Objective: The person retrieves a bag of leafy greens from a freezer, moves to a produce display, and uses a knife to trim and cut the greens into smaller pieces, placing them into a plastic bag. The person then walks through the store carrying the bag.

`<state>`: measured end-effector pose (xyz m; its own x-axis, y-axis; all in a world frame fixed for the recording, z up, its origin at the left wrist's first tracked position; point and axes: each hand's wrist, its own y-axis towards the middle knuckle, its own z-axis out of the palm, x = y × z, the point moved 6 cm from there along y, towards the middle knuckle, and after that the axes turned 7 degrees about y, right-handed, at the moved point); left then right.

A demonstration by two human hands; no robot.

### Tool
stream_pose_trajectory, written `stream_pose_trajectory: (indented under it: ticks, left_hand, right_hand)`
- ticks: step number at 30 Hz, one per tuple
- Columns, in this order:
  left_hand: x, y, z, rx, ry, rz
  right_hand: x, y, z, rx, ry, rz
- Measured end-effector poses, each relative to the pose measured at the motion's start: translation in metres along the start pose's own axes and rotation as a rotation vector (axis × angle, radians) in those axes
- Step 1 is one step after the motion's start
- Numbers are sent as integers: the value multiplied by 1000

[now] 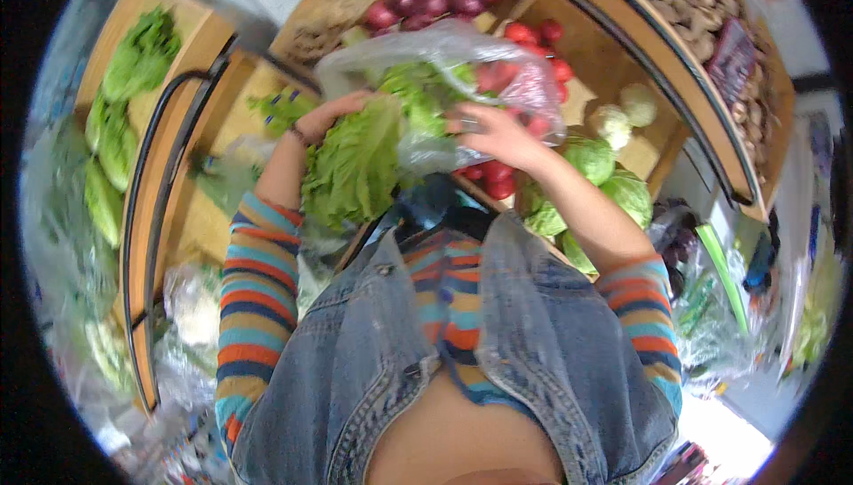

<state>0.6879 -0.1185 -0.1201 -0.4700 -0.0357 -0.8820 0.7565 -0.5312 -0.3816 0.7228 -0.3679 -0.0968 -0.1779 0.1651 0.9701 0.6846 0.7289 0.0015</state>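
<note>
A leafy green lettuce [356, 158] hangs in front of me, its broad leaves spread downward. My left hand [336, 114] grips it near the top, with the fingertips hidden behind the leaves. A clear plastic bag [413, 48] bulges just beyond and to the right, and more green leaves [420, 88] show at its opening. My right hand [492, 130], with a ring on one finger, holds the near side of the bag beside those leaves. Through the film on the right, reddish round shapes show; whether they lie inside or behind the bag is unclear.
Wooden bins with black rails curve around me. Red onions [433, 0] lie at the back, tomatoes [523, 33] and green cabbages [625, 195] to the right. More lettuces [143, 52] line the left shelf. A brown heap of produce [686, 5] fills the upper right bin.
</note>
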Motion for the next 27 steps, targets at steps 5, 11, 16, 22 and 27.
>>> stream_pose_trajectory:
  ticks: [5,11,16,22,27]
  left_hand:
    - [57,-13,-2,75,9,-320]
    - [121,-65,-6,34,-107,-400]
    - [80,-72,14,66,-203,-145]
    - [0,-86,20,-1,-112,183]
    - [-23,-75,34,-30,-116,240]
  right_hand:
    - [-35,114,-46,-92,-587,51]
    - [-31,146,-106,-409,-597,51]
    - [-16,115,-73,-223,-441,-142]
    - [-25,18,-17,14,6,152]
    - [41,-14,2,-193,-127,25]
